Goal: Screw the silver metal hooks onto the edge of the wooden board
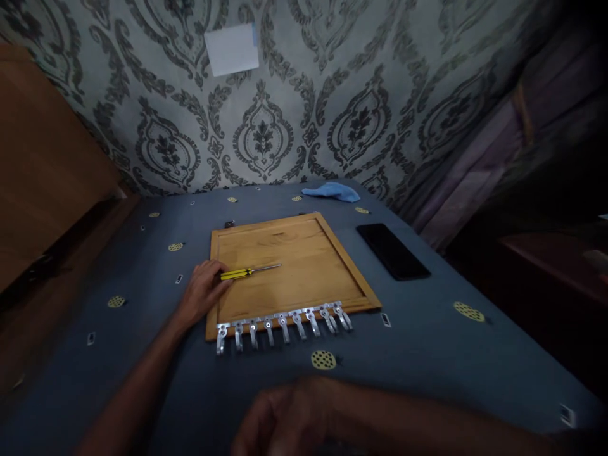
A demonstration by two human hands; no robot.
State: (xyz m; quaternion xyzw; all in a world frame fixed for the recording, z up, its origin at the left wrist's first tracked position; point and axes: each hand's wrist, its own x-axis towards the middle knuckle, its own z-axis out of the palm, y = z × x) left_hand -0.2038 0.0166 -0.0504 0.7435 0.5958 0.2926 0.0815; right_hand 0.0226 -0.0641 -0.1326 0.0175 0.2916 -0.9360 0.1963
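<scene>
A wooden cabinet door panel [285, 253] with a raised frame lies flat on the blue patterned cloth. Along its near edge runs a metal rail of hooks [284, 326], several silvery hooks pointing towards me. My left hand [204, 285] is at the panel's left side, thumb and fingers closed on the handle end of a yellow-and-black screwdriver [237, 273]. The screwdriver's shaft points right, over the panel. My right hand [289, 415] is low in front of me, near the bottom edge of the view, smeared by motion. Its fingers look curled, and whatever they may hold is hidden.
A black phone [393, 251] lies right of the panel. A light blue cloth [332, 191] is at the far edge, by the patterned wall. White paper [232, 49] is stuck on the wall. Brown wooden furniture [47, 158] stands at left, a purple curtain [484, 152] at right.
</scene>
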